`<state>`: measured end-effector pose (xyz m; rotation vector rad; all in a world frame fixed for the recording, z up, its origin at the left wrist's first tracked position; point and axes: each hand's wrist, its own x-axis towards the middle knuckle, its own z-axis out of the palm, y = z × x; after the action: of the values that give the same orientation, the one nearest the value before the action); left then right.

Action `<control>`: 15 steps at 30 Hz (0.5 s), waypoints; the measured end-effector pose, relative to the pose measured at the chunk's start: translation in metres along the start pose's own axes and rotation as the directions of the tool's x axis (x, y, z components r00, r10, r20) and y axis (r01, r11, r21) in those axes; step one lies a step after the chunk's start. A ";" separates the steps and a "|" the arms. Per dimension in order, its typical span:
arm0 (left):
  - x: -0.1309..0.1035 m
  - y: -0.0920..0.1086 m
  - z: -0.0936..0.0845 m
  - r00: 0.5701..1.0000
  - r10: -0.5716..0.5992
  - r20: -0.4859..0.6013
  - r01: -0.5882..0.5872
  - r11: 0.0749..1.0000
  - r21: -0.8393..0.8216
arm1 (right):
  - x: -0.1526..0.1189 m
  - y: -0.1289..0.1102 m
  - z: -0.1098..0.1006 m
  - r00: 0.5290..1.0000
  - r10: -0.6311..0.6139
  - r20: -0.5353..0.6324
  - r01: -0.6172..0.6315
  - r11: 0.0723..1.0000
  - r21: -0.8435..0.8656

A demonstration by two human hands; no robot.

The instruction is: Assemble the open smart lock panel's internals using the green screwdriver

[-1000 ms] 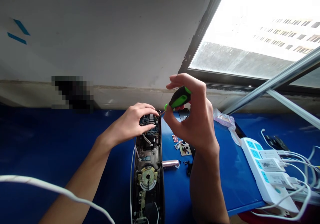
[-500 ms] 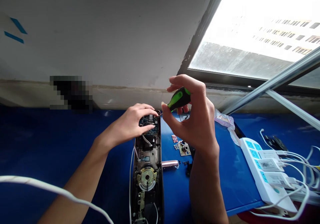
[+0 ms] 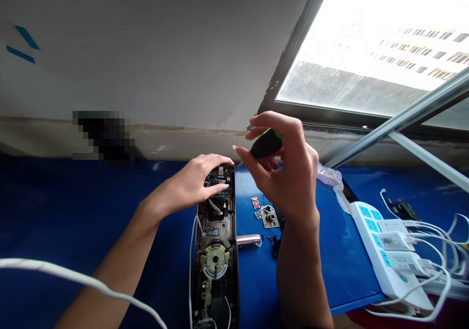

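A long dark device casing (image 3: 220, 231) lies open-side up, with a circuit board (image 3: 216, 177) at its far end and a round metal part (image 3: 216, 259) lower down. My left hand (image 3: 198, 175) grips the far end, fingers over the top edge and thumb resting on the board. Between the thumb and fingers of my right hand (image 3: 284, 165) is a screwdriver (image 3: 266, 144) with a black and green handle. Its shaft slants down-left to the casing's upper right corner; the exact tip contact is too small to tell.
Right of the casing lie a small red board (image 3: 255, 202), a beige board (image 3: 270, 217), small loose screws (image 3: 271, 239) and a pinkish cylinder (image 3: 249, 241). A white power strip (image 3: 388, 255) with chargers stands on the right. A white cable (image 3: 91, 282) crosses the lower left.
The screwdriver handle has turned in my right hand, so its black side now faces me instead of the green. My right fingers have shifted slightly; my left hand stays almost still.
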<state>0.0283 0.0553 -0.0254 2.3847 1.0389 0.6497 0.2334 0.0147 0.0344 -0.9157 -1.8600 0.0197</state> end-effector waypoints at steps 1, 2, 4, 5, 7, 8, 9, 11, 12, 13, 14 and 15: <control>0.000 0.000 0.000 1.000 0.002 -0.001 -0.002 1.000 0.000 | 0.000 0.001 0.000 1.000 0.009 0.001 -0.009 1.000 0.000; 0.000 0.000 0.000 1.000 0.002 -0.002 -0.002 1.000 -0.001 | 0.000 0.001 0.000 1.000 0.014 0.002 -0.014 1.000 0.001; 0.000 0.000 0.000 1.000 -0.004 0.002 0.004 1.000 -0.009 | 0.000 0.002 0.000 1.000 0.015 0.008 -0.015 1.000 0.004; 0.000 0.001 0.000 1.000 -0.006 0.002 0.006 1.000 -0.014 | 0.000 0.002 0.000 1.000 0.010 0.011 -0.010 1.000 0.008; 0.000 0.002 -0.001 1.000 -0.010 0.001 0.010 1.000 -0.024 | 0.000 0.002 0.000 1.000 -0.002 0.017 0.002 1.000 0.020; 0.000 0.002 -0.001 1.000 -0.010 0.000 0.010 1.000 -0.028 | 0.000 0.002 0.000 1.000 -0.005 0.019 0.005 1.000 0.031; 0.000 0.002 -0.001 1.000 -0.010 -0.003 0.010 0.999 -0.030 | 0.000 0.002 0.000 1.000 -0.007 0.021 0.006 0.999 0.043; 0.000 0.003 -0.001 1.000 -0.010 -0.006 0.010 0.999 -0.034 | 0.000 0.001 0.001 1.000 -0.002 0.024 0.001 0.998 0.058; 0.000 0.003 -0.001 1.000 -0.011 -0.006 0.011 0.999 -0.034 | 0.000 0.002 0.001 1.000 0.000 0.024 -0.001 0.998 0.058; 0.000 0.003 -0.001 1.000 -0.012 -0.007 0.012 0.999 -0.033 | 0.000 0.002 0.001 1.000 -0.002 0.022 0.001 0.999 0.052; 0.000 0.002 -0.001 1.000 -0.013 -0.009 0.013 0.999 -0.030 | 0.000 0.002 0.001 1.000 -0.005 0.019 0.005 0.999 0.041; 0.000 0.002 0.000 1.000 -0.013 -0.009 0.013 1.000 -0.027 | 0.000 0.003 0.000 1.000 -0.009 0.011 0.009 1.000 0.029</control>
<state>0.0291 0.0540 -0.0240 2.3520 1.0422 0.6667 0.2346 0.0167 0.0330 -0.8892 -1.8696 0.0463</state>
